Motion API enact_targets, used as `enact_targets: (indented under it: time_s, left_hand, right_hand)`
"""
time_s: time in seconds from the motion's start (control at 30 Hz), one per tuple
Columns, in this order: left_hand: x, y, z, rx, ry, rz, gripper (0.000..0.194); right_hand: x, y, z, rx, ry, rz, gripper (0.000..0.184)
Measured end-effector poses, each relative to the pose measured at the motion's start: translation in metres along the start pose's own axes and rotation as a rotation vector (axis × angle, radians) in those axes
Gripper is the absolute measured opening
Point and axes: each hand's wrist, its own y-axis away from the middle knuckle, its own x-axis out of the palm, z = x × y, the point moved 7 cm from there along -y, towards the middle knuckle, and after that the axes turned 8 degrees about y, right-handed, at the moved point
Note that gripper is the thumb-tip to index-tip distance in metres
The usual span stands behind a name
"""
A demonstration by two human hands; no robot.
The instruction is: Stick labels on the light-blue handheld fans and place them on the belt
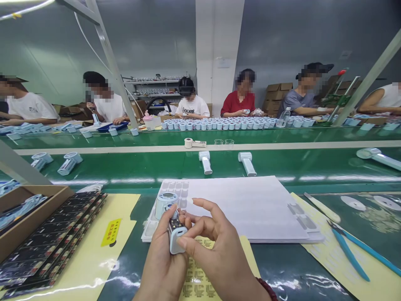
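The light-blue device point(176, 247) is held above the near side of the bench point(125, 269), in front of the white sheets point(241, 205) and over the yellow label sheet point(200, 288). Its handle points toward the wearer, its round head away; a dark circuit board point(177, 223) is exposed along the handle, and a small slot shows at the near end. The left hand point(166, 257) is closed around the device, thumb along one side. The right hand point(216, 246) pinches the near end of the handle between thumb and a bent finger, index finger raised clear. Whether that raised fingertip carries a small pale piece cannot be determined. In this inspector's judgement, the work at the handle end calls for a steady left-hand grip on the shell and light, even pressure from the right, applied at the plastic edges and not on the board's components. The board should sit flat and square with the slot before any firmer push; a tilted seating could strain it or leave a gap. Working low over the bench would limit a drop. The cutters point(351, 255) lie at the right, well apart from both hands; the stacked boards point(56, 234) lie at the left.
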Motion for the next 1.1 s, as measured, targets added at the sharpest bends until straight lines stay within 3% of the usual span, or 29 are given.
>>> enact_targets:
  time_s: [0.07, 0.17, 0.23, 0.27, 0.33, 0.43, 0.53, 0.7, 0.87, 1.03, 1.1]
  left_hand:
    - [0.000, 0.005, 0.002, -0.012, 0.010, -0.025, 0.011]
    - [0.000, 0.014, 0.004, -0.040, 0.023, -0.056, 0.014]
    - [0.000, 0.019, 0.007, -0.087, 0.029, -0.067, 0.013]
    - [-0.001, 0.022, 0.009, -0.121, 0.031, -0.076, 0.013]
    - [-0.002, 0.024, 0.011, -0.180, 0.029, -0.083, 0.016]
    - [-0.003, 0.022, 0.010, -0.181, -0.014, -0.055, 0.015]
    - [-0.011, 0.017, 0.001, -0.081, -0.214, -0.034, 0.011]
    - [-0.027, 0.013, -0.015, 0.102, -0.655, 0.059, 0.016]
    - [-0.041, 0.006, -0.021, 0.153, -0.831, 0.091, 0.030]
    - [-0.044, 0.002, -0.022, 0.189, -0.937, 0.138, 0.040]
    - [-0.045, 0.001, -0.022, 0.184, -0.952, 0.136, 0.041]
  right_hand:
    - [-0.002, 0.004, 0.003, -0.099, 0.105, -0.051, 0.056]
    - [-0.003, 0.013, 0.017, -0.406, 0.355, -0.157, 0.057]
    - [-0.003, 0.017, 0.025, -0.531, 0.448, -0.202, 0.069]
    - [-0.005, 0.016, 0.026, -0.507, 0.446, -0.209, 0.079]
    - [-0.008, 0.007, 0.019, -0.309, 0.372, -0.167, 0.094]
    - [-0.011, 0.001, 0.010, -0.073, 0.207, -0.041, 0.085]
    - [-0.028, 0.004, 0.007, -0.086, 0.160, -0.032, 0.059]
    - [-0.063, 0.024, -0.018, 0.023, 0.415, -0.012, 0.013]
    - [-0.066, 0.049, -0.029, 0.066, 0.612, 0.078, 0.010]
    - [-0.056, 0.055, -0.029, -0.063, 0.903, 0.090, 0.014]
    - [-0.055, 0.056, -0.027, -0.109, 0.897, 0.103, 0.014]
